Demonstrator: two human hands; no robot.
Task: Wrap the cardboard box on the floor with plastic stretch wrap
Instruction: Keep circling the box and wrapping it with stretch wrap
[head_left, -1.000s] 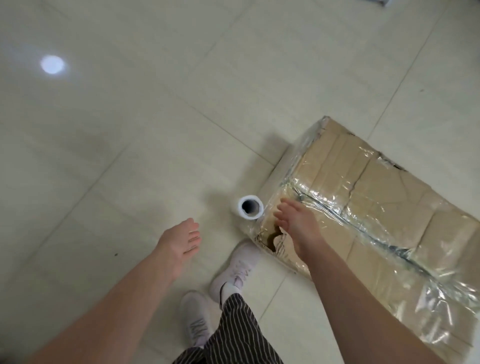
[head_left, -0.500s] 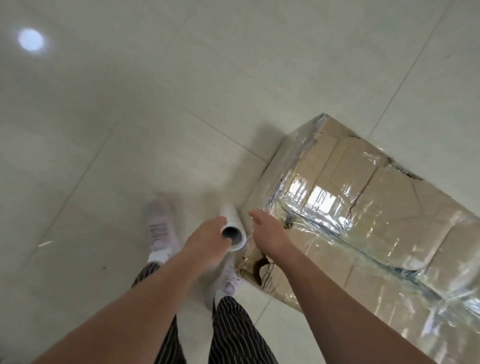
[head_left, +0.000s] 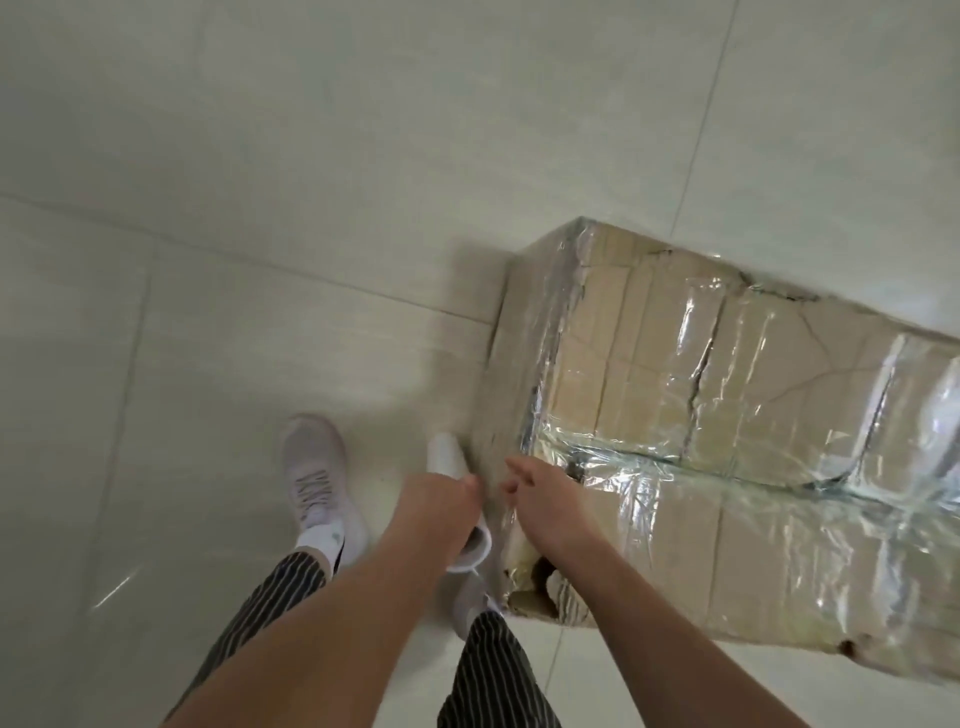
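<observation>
A long cardboard box (head_left: 737, 426) lies on the tiled floor at the right, covered in shiny plastic film, torn at its near corner. A white roll of stretch wrap (head_left: 448, 457) stands tilted beside the box's left end. My left hand (head_left: 439, 506) grips the roll around its middle. Film runs from the roll onto the box's end face. My right hand (head_left: 540, 496) rests on the box's top near the left edge, fingers slightly curled toward the film; whether it pinches the film is unclear.
Pale glossy floor tiles (head_left: 260, 208) spread to the left and beyond the box. My two feet in white shoes (head_left: 317, 483) and striped trousers (head_left: 488, 675) stand just left of the box's near corner.
My left hand reached the roll and took hold of it, then carried it along the box's end. I stepped left around the box's end, and my right hand stayed on the top edge.
</observation>
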